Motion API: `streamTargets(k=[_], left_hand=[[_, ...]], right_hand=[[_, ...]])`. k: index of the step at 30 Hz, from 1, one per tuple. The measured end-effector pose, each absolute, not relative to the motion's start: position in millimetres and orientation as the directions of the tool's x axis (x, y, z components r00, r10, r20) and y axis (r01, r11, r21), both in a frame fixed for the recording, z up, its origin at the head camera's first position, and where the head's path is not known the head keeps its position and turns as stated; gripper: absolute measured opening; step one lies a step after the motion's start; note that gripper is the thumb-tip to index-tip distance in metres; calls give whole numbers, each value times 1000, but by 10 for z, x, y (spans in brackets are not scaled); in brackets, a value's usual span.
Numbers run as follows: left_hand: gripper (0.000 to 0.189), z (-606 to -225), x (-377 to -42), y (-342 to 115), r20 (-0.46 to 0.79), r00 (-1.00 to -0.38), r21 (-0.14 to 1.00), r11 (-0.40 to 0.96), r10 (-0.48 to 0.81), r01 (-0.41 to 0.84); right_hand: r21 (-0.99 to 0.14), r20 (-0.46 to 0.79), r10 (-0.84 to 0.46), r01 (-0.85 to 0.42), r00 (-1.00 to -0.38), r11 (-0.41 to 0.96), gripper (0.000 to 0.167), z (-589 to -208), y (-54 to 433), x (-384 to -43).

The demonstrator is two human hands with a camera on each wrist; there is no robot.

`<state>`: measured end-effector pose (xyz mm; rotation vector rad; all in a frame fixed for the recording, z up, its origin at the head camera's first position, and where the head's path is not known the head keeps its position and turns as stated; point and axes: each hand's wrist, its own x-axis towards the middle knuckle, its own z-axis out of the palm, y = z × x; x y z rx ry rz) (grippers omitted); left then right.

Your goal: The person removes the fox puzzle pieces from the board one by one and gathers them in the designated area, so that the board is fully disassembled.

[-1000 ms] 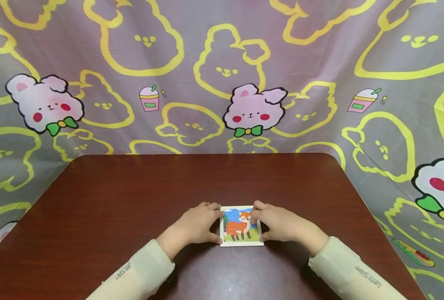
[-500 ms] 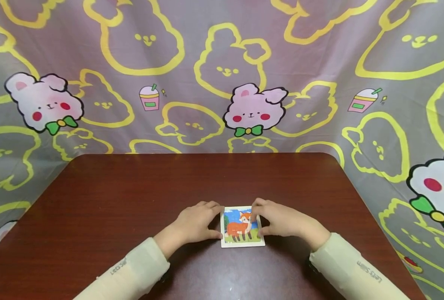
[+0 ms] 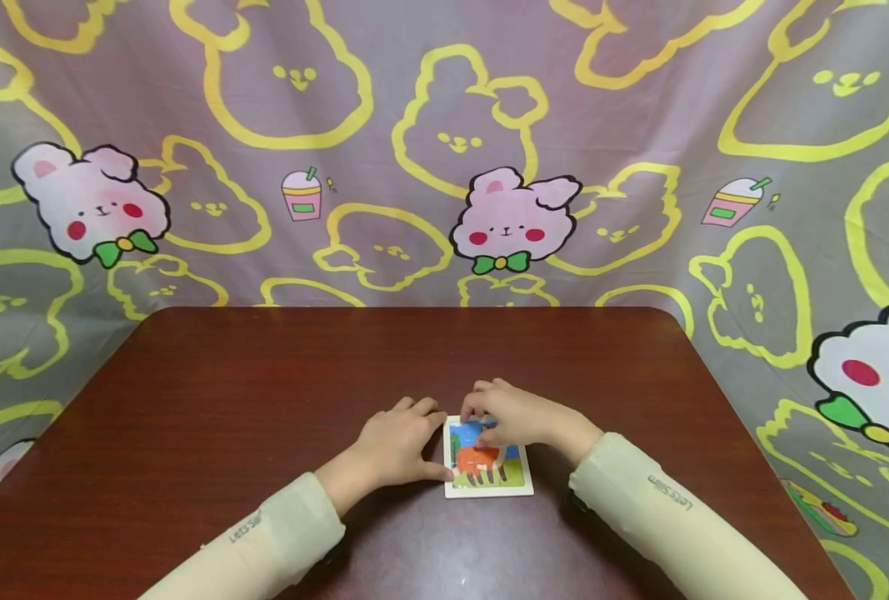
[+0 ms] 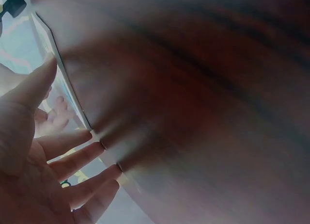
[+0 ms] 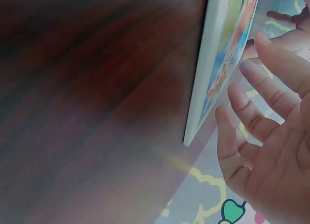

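A small square fox picture puzzle (image 3: pixel 489 477) in a white frame lies flat on the dark wooden table (image 3: pixel 264 375), near its front middle. My left hand (image 3: pixel 407 440) rests on the table with straight fingers against the puzzle's left edge. In the left wrist view the left hand's fingertips (image 4: pixel 97 146) touch the frame's edge (image 4: pixel 68 93). My right hand (image 3: pixel 507 417) lies over the upper part of the picture and hides the fox's head. The right wrist view shows the right hand's fingers (image 5: pixel 256 122) loosely bent beside the puzzle (image 5: pixel 218 73), with nothing seen between them.
A grey cloth printed with yellow and pink rabbits (image 3: pixel 511 218) hangs behind the table and drapes down both sides. The table's far edge (image 3: pixel 414 310) and rounded corners lie well beyond the hands.
My right hand has moved from the puzzle's right edge leftward onto the upper part of the picture. The left hand has stayed at the left edge.
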<state>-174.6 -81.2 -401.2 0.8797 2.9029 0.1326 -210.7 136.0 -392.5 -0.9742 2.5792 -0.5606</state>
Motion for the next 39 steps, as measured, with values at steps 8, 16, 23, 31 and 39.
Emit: streamTargets(k=[8,16,23,31,39], left_hand=[[81,-4031,-1769,-825,-61,-829,122,828,556,547],[78,-4010,-1773,-823,-67,-831,125,830,553,543],[78,-4012,-1771,-816,-75,-833,133,833,548,537],[77,-4027,-1791,-817,-70,-834,131,834,548,536],[78,-4029,-1793,-819,-66,-835,125,835,547,536]], right_hand=[[-473,-251,-660,-505,-708,722,28,-3921,1243,-2176],[-511,-249,-671,-494,-699,704,30,-3964,1224,-2195],[-531,-243,-678,-489,-694,692,29,-3994,1235,-2203],[-541,-243,-682,-487,-690,686,29,-4012,1229,-2206],[-553,-281,-670,-454,-688,698,29,-4003,1217,-2218]])
